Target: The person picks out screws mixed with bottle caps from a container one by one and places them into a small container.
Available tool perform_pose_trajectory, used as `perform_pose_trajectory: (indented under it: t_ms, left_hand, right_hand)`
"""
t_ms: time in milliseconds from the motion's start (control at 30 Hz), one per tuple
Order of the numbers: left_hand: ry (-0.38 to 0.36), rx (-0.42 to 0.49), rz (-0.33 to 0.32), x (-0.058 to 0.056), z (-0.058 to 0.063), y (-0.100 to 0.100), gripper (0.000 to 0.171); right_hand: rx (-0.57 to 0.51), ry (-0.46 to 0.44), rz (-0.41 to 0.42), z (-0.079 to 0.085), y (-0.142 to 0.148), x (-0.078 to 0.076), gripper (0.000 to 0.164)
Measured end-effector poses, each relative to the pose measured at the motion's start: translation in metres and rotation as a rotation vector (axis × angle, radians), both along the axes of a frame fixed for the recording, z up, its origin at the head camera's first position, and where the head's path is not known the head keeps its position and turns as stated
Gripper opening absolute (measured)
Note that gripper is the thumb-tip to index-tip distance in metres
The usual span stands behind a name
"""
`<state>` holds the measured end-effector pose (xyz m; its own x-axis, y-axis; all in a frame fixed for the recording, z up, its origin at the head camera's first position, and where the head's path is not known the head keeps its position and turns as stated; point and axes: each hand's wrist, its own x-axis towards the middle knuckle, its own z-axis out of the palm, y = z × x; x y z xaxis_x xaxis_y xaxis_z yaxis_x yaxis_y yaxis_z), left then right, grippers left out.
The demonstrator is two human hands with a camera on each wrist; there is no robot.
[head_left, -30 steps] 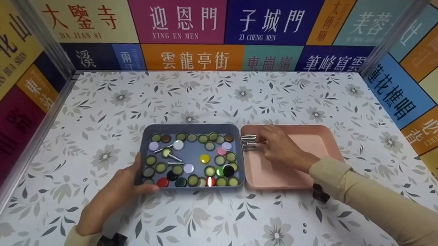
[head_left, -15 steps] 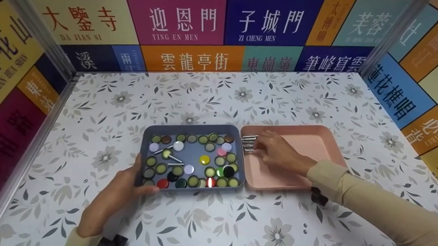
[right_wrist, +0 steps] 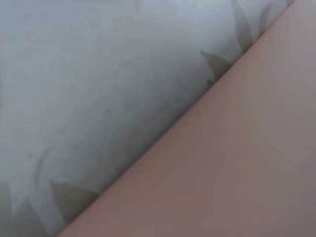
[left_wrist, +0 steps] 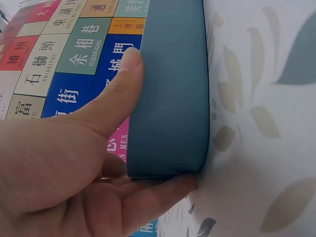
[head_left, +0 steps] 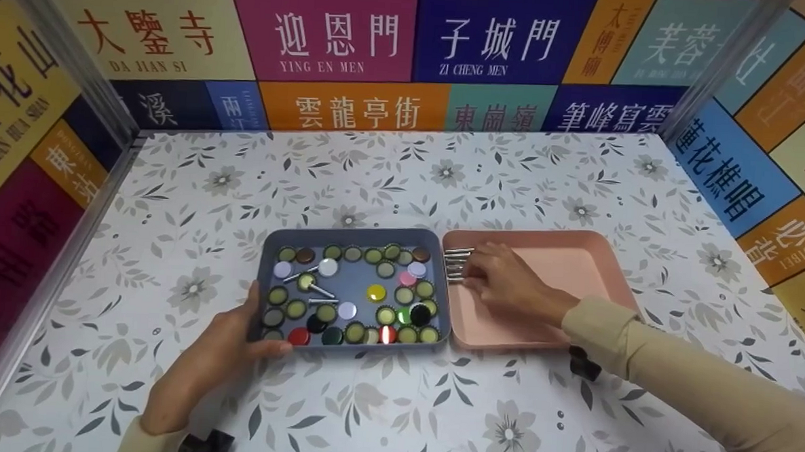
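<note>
My left hand (head_left: 217, 347) holds the front left corner of a blue-grey tray (head_left: 444, 289). Its thumb lies along the front wall and its fingers along the short left side, as the left wrist view of the tray wall (left_wrist: 170, 94) shows. Many bottle caps (head_left: 376, 293) in mixed colours lie in this tray, with a few metal screws (head_left: 321, 291) among them. In the pink tray (head_left: 564, 260), several screws (head_left: 457, 259) lie side by side against the left wall. My right hand (head_left: 509, 278) pinches at the nearest of these, its fingertips partly hiding it.
Both trays stand side by side, nearly touching, on a white leaf-patterned tabletop (head_left: 367, 415). Printed panels (head_left: 336, 33) wall in the back and both sides. The right wrist view catches only the pink tray's outer wall (right_wrist: 212, 163) and tabletop.
My right hand has shifted slightly towards the near side at the left wall of the pink tray, and more of the screw row shows. The left hand and the blue-grey tray stay put.
</note>
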<state>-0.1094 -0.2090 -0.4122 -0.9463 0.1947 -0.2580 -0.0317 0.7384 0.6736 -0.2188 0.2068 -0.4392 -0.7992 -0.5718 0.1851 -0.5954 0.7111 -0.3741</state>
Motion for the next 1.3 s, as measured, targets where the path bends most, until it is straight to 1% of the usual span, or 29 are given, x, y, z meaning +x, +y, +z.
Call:
perform_pose_trajectory:
  t_ms: [267,500,733,1100,1200,1300]
  left_hand:
    - [-0.011,0.001,0.006,0.0004,-0.0003,-0.0003,0.122]
    - [-0.039,0.008,0.019,0.0001,0.0001,-0.0001,0.123]
    - [-0.013,-0.012,0.002,0.0011,0.0006,-0.0010,0.122]
    - [-0.026,-0.003,0.002,-0.0016,-0.0005,-0.0016,0.122]
    - [-0.023,-0.005,0.001,-0.0010,-0.0003,-0.0013,0.122]
    - [-0.018,-0.009,-0.001,0.0002,0.0000,-0.0010,0.121]
  right_hand:
    - [0.010,0.055,0.027,-0.0021,0.0007,-0.0009,0.004]
    - [0.024,0.024,0.013,-0.0002,0.0011,-0.0005,0.004]
    - [0.017,0.026,0.004,0.0024,-0.0003,0.0003,0.007]
    - [0.012,0.020,0.000,0.0071,-0.0042,0.0015,0.007]
    - [-0.006,0.038,0.014,0.0067,-0.0057,0.0014,0.007]
    - [-0.043,0.092,0.045,0.0058,-0.0071,0.0004,0.006]
